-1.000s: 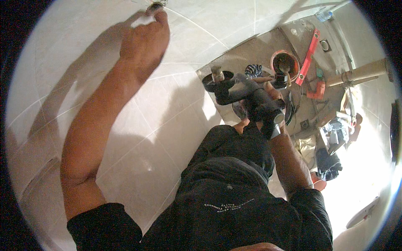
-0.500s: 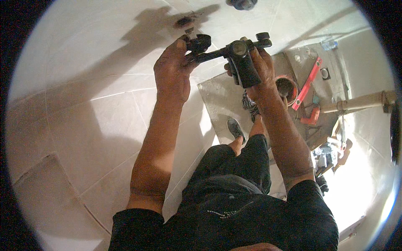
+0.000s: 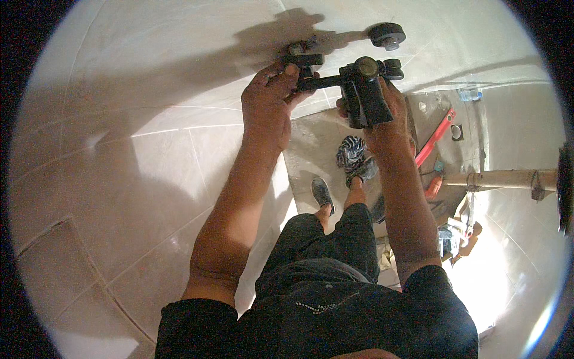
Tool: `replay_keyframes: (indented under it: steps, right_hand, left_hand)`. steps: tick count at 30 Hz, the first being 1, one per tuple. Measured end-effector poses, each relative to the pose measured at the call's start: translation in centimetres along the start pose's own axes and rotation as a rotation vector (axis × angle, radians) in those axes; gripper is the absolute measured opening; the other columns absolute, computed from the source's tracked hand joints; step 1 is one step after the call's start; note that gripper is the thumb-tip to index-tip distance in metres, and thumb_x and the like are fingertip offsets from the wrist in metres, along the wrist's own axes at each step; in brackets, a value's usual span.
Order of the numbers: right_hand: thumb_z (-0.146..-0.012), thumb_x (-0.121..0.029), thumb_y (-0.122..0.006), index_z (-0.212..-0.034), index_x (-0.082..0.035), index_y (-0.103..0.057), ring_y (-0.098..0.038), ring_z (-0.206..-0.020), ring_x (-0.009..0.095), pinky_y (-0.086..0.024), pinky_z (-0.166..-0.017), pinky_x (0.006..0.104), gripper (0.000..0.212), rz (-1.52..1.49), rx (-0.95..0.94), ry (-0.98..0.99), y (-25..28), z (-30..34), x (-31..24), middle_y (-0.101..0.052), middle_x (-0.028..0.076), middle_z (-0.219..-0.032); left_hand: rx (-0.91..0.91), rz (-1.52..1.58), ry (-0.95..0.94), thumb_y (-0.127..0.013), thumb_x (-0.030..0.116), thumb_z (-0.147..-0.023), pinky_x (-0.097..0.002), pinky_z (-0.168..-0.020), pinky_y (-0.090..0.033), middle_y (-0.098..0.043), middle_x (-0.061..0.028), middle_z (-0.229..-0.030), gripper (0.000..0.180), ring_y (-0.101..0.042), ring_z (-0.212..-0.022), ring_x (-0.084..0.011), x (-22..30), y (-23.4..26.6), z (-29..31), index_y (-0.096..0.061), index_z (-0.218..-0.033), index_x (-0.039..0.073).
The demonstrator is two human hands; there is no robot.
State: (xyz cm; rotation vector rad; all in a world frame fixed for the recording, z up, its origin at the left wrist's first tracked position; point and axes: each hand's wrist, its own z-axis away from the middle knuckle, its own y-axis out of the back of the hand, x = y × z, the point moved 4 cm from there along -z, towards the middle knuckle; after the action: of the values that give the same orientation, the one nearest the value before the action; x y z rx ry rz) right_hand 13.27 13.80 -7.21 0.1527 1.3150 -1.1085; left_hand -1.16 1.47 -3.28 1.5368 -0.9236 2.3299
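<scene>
A black wall-mounted mixer tap (image 3: 366, 99) is held up in front of the tiled wall by both hands. My left hand (image 3: 266, 116) closes round its left end, thumb beside a round black collar (image 3: 306, 60). That end is right by a short metal fitting (image 3: 294, 49) on the wall; whether they touch I cannot tell. My right hand (image 3: 387, 113) grips the tap's body from behind, its fingers partly hidden by it. Beyond the tap's right end, a black round cover with a metal stub (image 3: 387, 36) sits on the wall, apart from the tap.
On the floor lie a red spirit level (image 3: 436, 137), an orange power tool (image 3: 434, 186), a striped cloth (image 3: 351, 151) and a plastic bottle (image 3: 470, 95). A wooden pole (image 3: 508, 179) crosses at the right. Tools and rubbish (image 3: 454, 233) are heaped near the bright patch.
Both hands and the tap have shifted right in the picture. The view has moved too, bringing the black cover on the wall fully into sight. Both hands still hold the tap.
</scene>
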Motion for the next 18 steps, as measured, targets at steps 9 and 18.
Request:
replay_keyframes:
  steps: [9,18]
  right_hand:
    - [-0.096,-0.038,-0.065,-0.114,0.003,-0.062,-0.073,-0.074,0.022,-0.061,-0.064,0.0317,0.045,-0.002,0.068,-0.023,-0.3,0.5,-2.8,-0.072,0.013,-0.093]
    - [-0.102,-0.033,-0.056,-0.118,0.004,-0.060,-0.074,-0.070,0.024,-0.064,-0.058,0.0353,0.040,-0.031,0.050,-0.058,-0.3,-0.5,-1.9,-0.072,0.018,-0.095]
  left_hand:
    - [-0.256,-0.201,0.230,-0.050,0.047,-0.104,-0.0353,-0.066,-0.051,-0.072,-0.0140,-0.096,0.047,-0.065,-0.073,-0.0195,-1.0,-1.8,0.9,-0.057,-0.113,0.002]
    - [-0.211,-0.119,0.345,-0.050,0.047,-0.104,-0.0266,-0.048,-0.038,-0.060,-0.0053,-0.076,0.042,-0.052,-0.056,-0.0115,-1.9,-1.4,-0.5,-0.056,-0.106,0.006]
